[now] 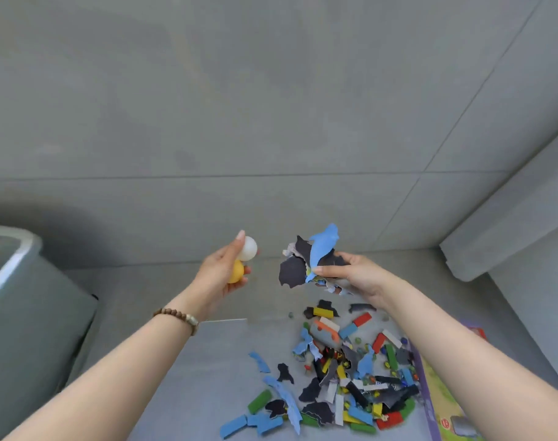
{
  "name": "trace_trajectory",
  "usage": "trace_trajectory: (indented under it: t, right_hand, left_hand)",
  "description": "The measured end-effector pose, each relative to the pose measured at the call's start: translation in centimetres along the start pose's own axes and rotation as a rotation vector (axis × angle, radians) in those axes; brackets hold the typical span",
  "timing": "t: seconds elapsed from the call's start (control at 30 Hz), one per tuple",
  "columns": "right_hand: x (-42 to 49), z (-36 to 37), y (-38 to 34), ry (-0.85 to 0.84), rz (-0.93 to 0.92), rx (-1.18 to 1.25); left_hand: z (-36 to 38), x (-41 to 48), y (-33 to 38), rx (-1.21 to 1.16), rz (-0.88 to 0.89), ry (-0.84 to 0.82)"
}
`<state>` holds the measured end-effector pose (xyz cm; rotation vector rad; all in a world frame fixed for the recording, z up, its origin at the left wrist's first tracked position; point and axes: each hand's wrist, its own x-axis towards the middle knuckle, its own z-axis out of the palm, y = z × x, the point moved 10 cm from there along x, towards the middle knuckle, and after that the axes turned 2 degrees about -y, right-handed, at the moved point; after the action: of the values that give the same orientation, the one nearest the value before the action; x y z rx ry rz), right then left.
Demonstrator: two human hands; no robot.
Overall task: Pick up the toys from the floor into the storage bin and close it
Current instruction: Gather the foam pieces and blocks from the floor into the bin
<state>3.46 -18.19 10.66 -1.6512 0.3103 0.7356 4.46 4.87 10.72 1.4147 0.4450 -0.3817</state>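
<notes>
Grey floor (271, 122), bin (23, 297) at left edge, left hand (220, 275) gripping two balls (249, 248), right hand (357, 275) clutching puzzle pieces (292, 272)

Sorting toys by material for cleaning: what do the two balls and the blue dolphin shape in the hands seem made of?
The white ball and yellow ball: probably thin hard plastic, smooth matte shells, like table-tennis balls. The blue dolphin: flat matte sheet with cut edges, so card or foam; cannot tell which.
</notes>
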Motion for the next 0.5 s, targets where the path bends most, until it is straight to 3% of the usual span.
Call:
trace_trajectory:
  t: [0.2, 0.27, 0.5]
  right_hand:
    - [-2.8, 14.6, -10.3, -0.113, -0.124, -0.14]
    - [-2.7, 22.5, -12.8, -0.195, -0.145, -0.177]
    - [0.6, 45.4, -14.2, -0.38, -0.125, -0.21]
  left_hand:
    - [-19.2, -8.6, 6.6, 0.022, 0.163, 0.289]
    - [-27.6, -12.3, 7.1, -0.019, 0.188, 0.416]
    - [-46.8, -18.9, 0.7, -0.082, 0.121, 0.685]
